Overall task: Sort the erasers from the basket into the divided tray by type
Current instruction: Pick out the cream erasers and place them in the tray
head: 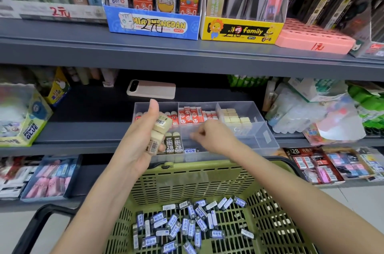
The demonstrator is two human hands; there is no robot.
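My left hand [143, 137] holds a few cream erasers [161, 129] in wrapped sleeves, raised in front of the clear divided tray [264, 131] on the shelf. My right hand [216, 137] hovers over the tray's front middle compartment, fingers curled and blurred; whether it holds anything I cannot make out. The tray holds red-sleeved erasers [191, 115], cream blocks [234, 117], red cartoon erasers [174, 117] and black 2B erasers [174, 143]. Below, the green basket [187, 179] holds several blue-and-black sleeved erasers [187, 224].
A pink phone [151, 89] lies on the shelf behind the tray. Glue boxes [27, 120] stand at left, bagged goods [311, 112] at right. Lower shelf trays of erasers [52, 176] flank the basket. An upper shelf edge [187, 56] overhangs the tray.
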